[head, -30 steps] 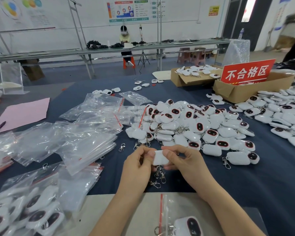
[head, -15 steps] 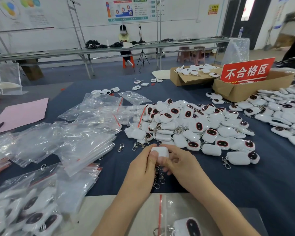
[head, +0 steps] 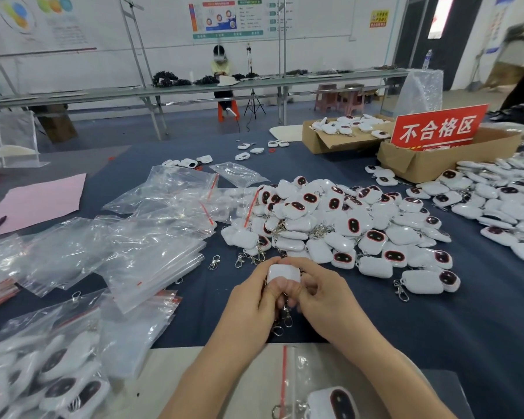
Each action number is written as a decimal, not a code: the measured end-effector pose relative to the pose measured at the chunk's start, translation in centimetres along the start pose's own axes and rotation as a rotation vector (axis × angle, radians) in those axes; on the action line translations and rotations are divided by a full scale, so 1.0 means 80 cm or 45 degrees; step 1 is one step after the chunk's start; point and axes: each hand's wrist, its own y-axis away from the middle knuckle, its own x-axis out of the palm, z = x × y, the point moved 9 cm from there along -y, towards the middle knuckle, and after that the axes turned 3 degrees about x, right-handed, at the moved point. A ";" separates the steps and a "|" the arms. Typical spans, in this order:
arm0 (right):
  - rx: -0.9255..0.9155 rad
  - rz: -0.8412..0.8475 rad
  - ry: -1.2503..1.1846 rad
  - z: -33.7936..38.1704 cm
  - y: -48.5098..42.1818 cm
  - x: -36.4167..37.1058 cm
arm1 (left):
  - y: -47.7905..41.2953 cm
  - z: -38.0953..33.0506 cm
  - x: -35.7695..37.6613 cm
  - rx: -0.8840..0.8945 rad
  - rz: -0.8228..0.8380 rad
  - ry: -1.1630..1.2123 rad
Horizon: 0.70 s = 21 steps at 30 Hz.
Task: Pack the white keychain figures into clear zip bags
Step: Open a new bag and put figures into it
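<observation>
Two hands [head: 254, 303] round one figure [head: 283, 273]; open cloth [head: 436, 343] rightward

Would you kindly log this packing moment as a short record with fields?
Held item: white keychain figure, clasp dangling beneath
Left hand: grips the figure
Right hand: grips the figure too
Empty bags: clear zip bags heaped at left
Loose stock: pile of figures ahead on the blue table
Packed: bagged figure at the near edge

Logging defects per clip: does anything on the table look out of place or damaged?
A loose metal clasp lies alone on the cloth beside the bag stack, apparently attached to no figure. Nothing else looks damaged.
</observation>
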 end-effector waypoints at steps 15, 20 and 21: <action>0.142 0.027 -0.107 -0.013 -0.002 0.000 | -0.002 0.003 -0.010 -0.118 -0.187 -0.026; 0.174 0.011 -0.134 -0.014 -0.001 0.000 | -0.001 0.000 -0.010 -0.114 -0.195 -0.080; 0.177 0.003 -0.141 -0.014 -0.001 0.000 | -0.001 0.000 -0.010 -0.106 -0.197 -0.083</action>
